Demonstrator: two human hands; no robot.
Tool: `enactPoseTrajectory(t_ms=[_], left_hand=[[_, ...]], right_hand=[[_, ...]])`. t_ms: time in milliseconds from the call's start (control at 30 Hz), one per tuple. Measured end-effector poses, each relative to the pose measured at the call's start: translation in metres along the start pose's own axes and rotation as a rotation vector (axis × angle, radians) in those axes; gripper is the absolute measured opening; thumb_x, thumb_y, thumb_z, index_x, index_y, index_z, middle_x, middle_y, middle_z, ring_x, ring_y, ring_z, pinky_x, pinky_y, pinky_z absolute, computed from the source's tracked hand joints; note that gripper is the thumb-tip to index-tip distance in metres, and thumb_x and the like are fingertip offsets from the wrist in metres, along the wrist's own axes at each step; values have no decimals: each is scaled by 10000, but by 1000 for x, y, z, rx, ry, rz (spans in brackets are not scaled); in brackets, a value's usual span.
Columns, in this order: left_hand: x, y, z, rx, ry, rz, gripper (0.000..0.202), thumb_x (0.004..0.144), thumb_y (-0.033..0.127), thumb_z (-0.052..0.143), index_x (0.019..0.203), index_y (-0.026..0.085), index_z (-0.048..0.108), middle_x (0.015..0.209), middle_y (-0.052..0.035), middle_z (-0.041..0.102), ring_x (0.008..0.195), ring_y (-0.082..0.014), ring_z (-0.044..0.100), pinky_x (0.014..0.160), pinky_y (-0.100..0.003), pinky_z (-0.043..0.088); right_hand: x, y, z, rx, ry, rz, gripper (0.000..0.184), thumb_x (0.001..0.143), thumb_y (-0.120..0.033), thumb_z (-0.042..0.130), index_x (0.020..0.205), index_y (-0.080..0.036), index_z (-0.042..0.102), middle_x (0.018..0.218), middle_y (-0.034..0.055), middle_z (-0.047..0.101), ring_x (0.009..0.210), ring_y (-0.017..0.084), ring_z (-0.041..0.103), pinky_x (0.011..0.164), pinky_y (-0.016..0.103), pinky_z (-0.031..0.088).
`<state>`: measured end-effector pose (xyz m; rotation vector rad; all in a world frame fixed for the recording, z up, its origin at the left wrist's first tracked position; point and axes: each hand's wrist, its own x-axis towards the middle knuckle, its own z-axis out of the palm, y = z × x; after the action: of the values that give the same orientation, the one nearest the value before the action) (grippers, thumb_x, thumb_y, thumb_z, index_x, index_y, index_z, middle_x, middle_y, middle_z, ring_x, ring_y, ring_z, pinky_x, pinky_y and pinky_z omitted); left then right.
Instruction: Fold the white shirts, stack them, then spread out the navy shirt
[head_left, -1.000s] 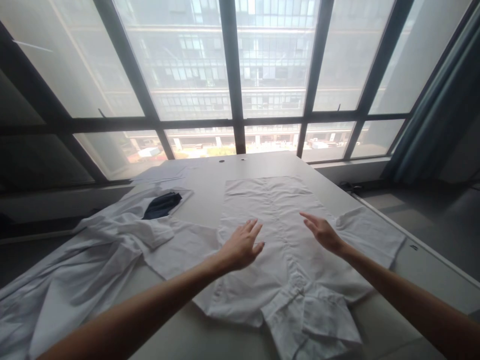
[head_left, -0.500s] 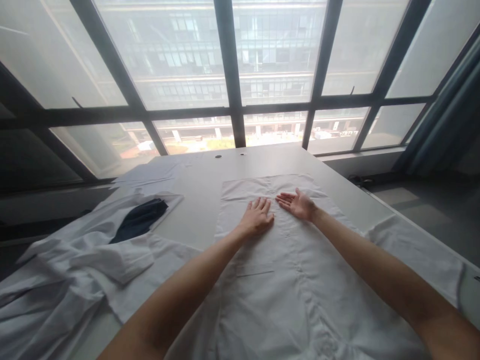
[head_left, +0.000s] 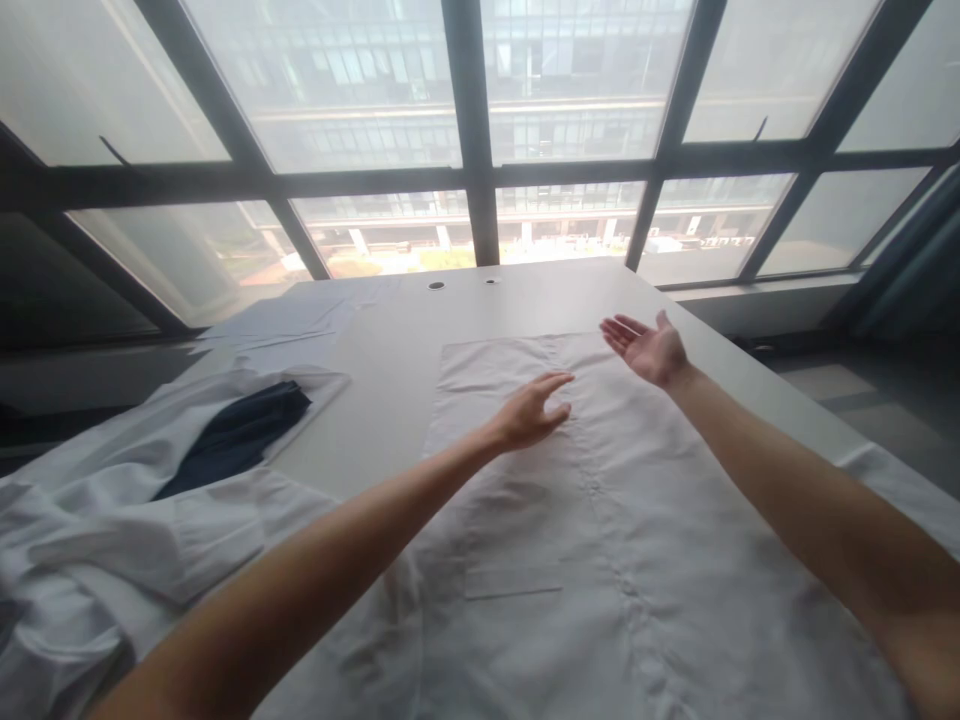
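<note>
A white button-front coat (head_left: pixel 517 520) lies spread on the white table (head_left: pixel 375 400), its far hem toward the window. Down its middle runs the front seam, with a pocket edge to the left. My left hand (head_left: pixel 531 412) hovers over or lightly touches the cloth beside this seam, thumb and fingers apart, holding nothing. Farther out, my right hand (head_left: pixel 646 350) is near the coat's far right corner, palm turned up and inward, fingers stretched out. Nothing is in it. Whether either hand touches the cloth is hard to tell.
On the left lies a crumpled white garment (head_left: pixel 202 530) with a dark blue cloth piece (head_left: pixel 232 435) on it. Behind it are several white paper sheets (head_left: pixel 277 318). A cable hole (head_left: pixel 436 286) is near the table's far edge. Large windows stand behind; a curtain (head_left: pixel 892 255) hangs at right.
My right hand has moved away to the right, toward the coat's far corner. My left hand has lifted from lying flat and turned on its side, shifting slightly right. The view has tilted down.
</note>
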<state>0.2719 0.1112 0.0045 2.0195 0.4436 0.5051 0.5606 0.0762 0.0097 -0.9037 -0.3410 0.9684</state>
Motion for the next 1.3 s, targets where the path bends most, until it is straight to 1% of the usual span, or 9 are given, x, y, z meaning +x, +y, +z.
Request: enactPoseTrajectory(t_ms=[133,300,367,500,600,733,900,1133,1300], left_hand=[[35,-5,-20,-697,-146,-258,376,983,349,483,1204,106,667,1271,-169,695,1210,-307,649,1100,-457,479],[65,-37,-59,-938,-173,-484,275,973,196,502,1173,76,648,1252,-203,689,1196,-279,664,1056,-376,527],[68,-53,-90,-927,-28,-537,290,985,183,485,1230,80,600,1245,-210,679,1155,-272,683,982,-373,573],[54,-81,-170,-865,587,-550,298,976,105,407,1238,94,547,1158,-194,676,1044,-228,710,805,-319,617],[44,-85,-203,-862,746,-432,286,985,159,409,1230,93,541,1149,-172,676,1066,-229,700,803,-306,609],[59,-62,-165,-926,618,-325,308,1016,279,411,1156,99,618,1099,-160,728,1065,-239,715,862,-327,608],[100,-37,-77,-811,-69,-592,211,962,165,530,1089,91,682,1024,-182,764,965,-247,751,895,-353,604],[141,-39,-62,-462,78,-825,268,912,61,468,1098,72,661,862,-184,746,726,-215,751,618,-256,606],[152,-50,-59,-666,376,-560,247,914,99,511,1138,127,611,1061,-160,722,878,-208,759,743,-252,620]], right_hand=[[-17,42,35,15,-293,272,738,1010,-677,212,1224,-105,626,1200,225,709,1187,311,661,967,522,572],[-2,52,33,27,-296,467,796,1016,-646,177,1349,-5,512,1298,307,616,1253,327,619,929,457,598],[15,39,16,38,-251,418,752,1018,-639,236,1353,-23,510,1338,298,588,1276,312,602,940,451,590],[48,1,-27,88,184,5,603,1028,-609,289,1249,-123,571,1376,224,572,1326,247,549,1019,441,534],[59,-13,-37,128,297,-150,583,1034,-606,212,1214,-183,572,1424,171,548,1381,196,479,1072,396,488],[52,11,1,139,98,-72,619,1013,-640,270,1188,-150,605,1242,190,655,1204,250,629,978,431,564],[35,56,52,-13,-193,326,681,1017,-648,250,1284,-100,554,1238,234,633,1165,297,655,832,428,634],[42,56,53,-58,-192,386,681,1033,-607,178,1323,-85,506,1229,260,615,1117,304,678,737,412,656],[46,57,59,-93,-161,337,594,1027,-612,280,1323,-150,507,1282,222,592,1138,284,665,764,423,652]])
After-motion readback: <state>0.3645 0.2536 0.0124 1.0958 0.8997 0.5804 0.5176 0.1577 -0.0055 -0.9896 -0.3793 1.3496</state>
